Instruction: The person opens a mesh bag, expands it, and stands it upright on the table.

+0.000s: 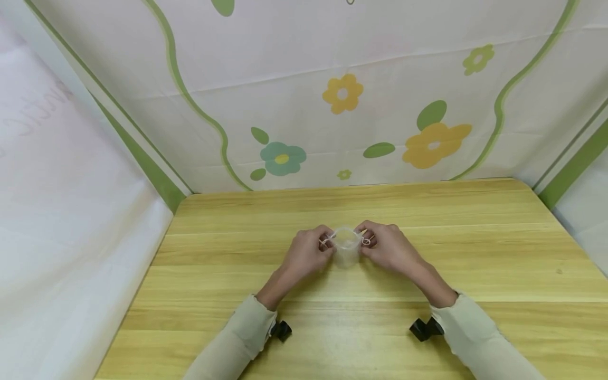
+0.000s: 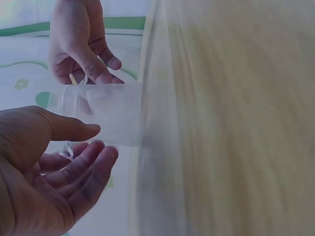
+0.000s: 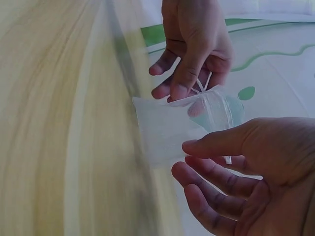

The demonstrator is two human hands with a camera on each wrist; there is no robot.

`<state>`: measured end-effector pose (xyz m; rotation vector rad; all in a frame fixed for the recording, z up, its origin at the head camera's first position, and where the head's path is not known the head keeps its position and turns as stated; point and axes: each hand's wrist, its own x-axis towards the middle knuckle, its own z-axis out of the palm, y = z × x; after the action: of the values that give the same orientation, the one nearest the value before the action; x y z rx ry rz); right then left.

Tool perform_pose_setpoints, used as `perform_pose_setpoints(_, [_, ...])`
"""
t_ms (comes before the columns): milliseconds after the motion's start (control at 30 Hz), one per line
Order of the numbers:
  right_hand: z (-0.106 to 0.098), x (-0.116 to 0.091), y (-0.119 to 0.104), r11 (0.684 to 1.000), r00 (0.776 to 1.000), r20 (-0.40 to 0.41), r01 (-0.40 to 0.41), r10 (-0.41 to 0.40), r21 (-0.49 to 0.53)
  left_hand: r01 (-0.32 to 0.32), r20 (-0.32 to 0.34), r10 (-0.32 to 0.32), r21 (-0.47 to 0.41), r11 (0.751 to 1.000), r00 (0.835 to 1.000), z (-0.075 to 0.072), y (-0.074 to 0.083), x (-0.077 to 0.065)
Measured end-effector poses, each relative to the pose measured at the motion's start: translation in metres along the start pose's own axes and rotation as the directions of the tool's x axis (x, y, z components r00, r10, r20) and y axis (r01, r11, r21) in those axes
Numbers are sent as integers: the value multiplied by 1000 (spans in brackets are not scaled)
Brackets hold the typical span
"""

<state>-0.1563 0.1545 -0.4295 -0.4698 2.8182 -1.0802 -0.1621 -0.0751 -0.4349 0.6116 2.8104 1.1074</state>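
A small translucent white drawstring bag stands upright over the wooden table, its mouth spread and facing up. My left hand pinches the left side of the bag near the rim, thumb on the near side. On the opposite side, my right hand holds the bag likewise between thumb and fingers. A thin white string loop sticks out beside the right fingers, and another string shows at the left ones. Through the sheer bag in the right wrist view, colours behind it show faintly.
The wood-grain table extends around both forearms. A white cloth wall with printed flowers rises behind its far edge, and more white cloth hangs at the left. Dark wrist devices sit under both sleeves.
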Motion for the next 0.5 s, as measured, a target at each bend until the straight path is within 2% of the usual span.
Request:
perform_pose_setpoints(267, [-12,-1,3,1000,1000,8,21,-21,3,-10,-7,10,13,1000,1000,-7,-4,0])
perform_pose_setpoints(500, [-26,-8,5,1000,999,30,26,-25,-12,-13,-8,13,37,999,1000,-15,-4,-8])
